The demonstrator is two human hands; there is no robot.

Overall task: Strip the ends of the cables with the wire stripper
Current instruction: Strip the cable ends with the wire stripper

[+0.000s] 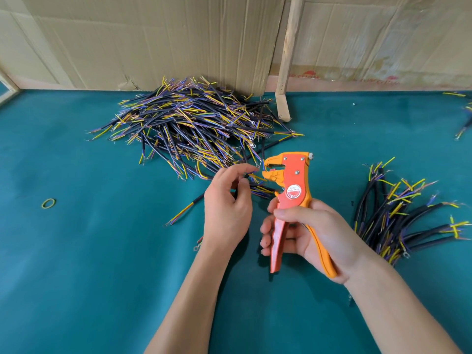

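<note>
Right hand (pixel 314 231) grips wire stripper (pixel 291 198); left hand (pixel 227 205) feeds a cable (pixel 194 203) end toward its head.

Stripper is upright over the green counter (pixel 76 251), its head open, handles apart with right fingers (pixel 268 226) wrapped round them. Left fingers curl and pinch the black cable, its thin coloured wires just at the stripper's mouth; whether they sit inside is hard to tell. The cable's other end trails down-left across the counter. Big cable pile (pixel 189 126) behind, smaller pile (pixel 403 215) right, partly cut off by the frame edge. Rubber band (pixel 48 203) lies well left. Cardboard wall (pixel 153 39) at back.
</note>
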